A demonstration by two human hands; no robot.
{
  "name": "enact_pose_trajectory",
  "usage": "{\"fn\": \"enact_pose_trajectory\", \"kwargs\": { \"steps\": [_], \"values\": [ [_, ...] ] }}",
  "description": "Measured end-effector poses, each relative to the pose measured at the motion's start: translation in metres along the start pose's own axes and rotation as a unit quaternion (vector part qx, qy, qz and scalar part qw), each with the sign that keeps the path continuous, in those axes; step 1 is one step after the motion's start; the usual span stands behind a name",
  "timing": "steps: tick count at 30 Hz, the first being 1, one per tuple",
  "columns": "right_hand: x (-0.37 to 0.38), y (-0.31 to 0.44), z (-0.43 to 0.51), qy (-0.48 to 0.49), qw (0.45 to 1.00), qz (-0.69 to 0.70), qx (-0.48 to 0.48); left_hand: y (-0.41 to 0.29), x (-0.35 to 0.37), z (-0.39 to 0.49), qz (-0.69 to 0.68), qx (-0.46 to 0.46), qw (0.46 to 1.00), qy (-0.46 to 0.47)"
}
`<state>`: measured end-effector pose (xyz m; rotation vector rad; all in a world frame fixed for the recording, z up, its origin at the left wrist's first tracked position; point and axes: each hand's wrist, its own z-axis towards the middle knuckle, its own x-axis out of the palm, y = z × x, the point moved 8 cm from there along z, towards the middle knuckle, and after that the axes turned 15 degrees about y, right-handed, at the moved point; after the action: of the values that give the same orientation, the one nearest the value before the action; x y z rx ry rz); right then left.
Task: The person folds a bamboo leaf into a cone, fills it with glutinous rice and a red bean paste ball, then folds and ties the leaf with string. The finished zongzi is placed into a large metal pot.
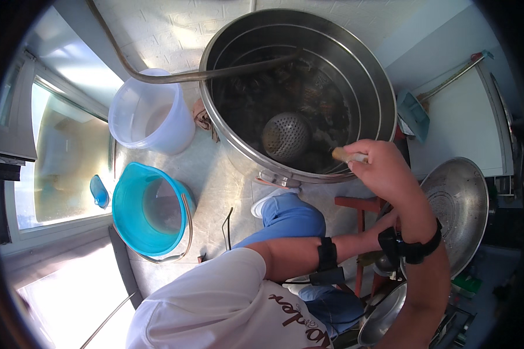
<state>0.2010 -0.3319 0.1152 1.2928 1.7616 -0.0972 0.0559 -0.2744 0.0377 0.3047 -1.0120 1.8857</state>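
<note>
My right hand [377, 163] is closed around a short tan-and-whitish piece [349, 155] above the near right rim of a large, deep steel pot [377, 74]. Dark liquid with reddish-brown pieces lies in the pot. A round, perforated metal strainer [286, 137] rests in it towards the near side, left of my right hand. Whether the piece I hold is joined to the strainer, I cannot tell. My left forearm reaches across to the right, and its hand is hidden behind my right forearm.
A curved metal pipe [170, 79] runs over the pot's left rim into it. Left of the pot stand a translucent plastic bucket [181, 126] and a turquoise bucket [129, 205] with liquid. A large perforated steel colander [467, 218] and a red stool [360, 202] are at the right.
</note>
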Motion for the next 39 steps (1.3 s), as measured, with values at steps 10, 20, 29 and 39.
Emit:
{"fn": "enact_pose_trajectory", "kwargs": {
  "steps": [10,20,29,39],
  "values": [
    [0.006,0.018,0.029,-0.048,0.993,0.075,-0.074,0.007,-0.008,-0.004,-0.025,-0.059,0.998,-0.01],
    [0.009,-0.007,0.081,-0.074,0.985,0.137,-0.07,0.008,-0.007,-0.006,-0.021,-0.094,0.995,-0.011],
    [-0.014,-0.035,0.121,-0.113,0.983,0.145,-0.029,0.009,-0.005,-0.006,-0.021,-0.111,0.993,-0.018],
    [-0.036,-0.069,0.105,-0.115,0.979,0.159,0.046,0.013,-0.001,-0.007,-0.011,-0.156,0.987,-0.034]
  ]
}}
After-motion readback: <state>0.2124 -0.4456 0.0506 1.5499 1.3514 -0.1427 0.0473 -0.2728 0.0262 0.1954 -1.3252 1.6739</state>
